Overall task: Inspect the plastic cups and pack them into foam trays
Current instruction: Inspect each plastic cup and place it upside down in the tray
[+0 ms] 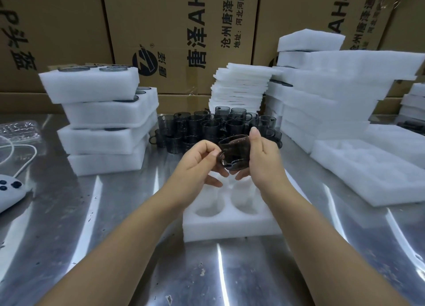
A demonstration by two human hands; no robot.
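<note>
Over steel table (92, 236) and empty foam tray (230, 225), holding tilted dark plastic cup (234, 154) aloft: left hand (197, 165) pinching handle (220, 159), right hand (264, 158) gripping body. Facing loose cups (202, 124) behind, foam stacks (103, 122) flanking, cardboard boxes (179, 30) at back.

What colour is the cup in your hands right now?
The cup is translucent smoky dark grey, clearest in the head view.

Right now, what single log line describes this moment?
phase: inspecting | left hand: pinches handle of dark transparent plastic cup | right hand: grips cup body | white foam tray beneath: visible pockets empty
</note>
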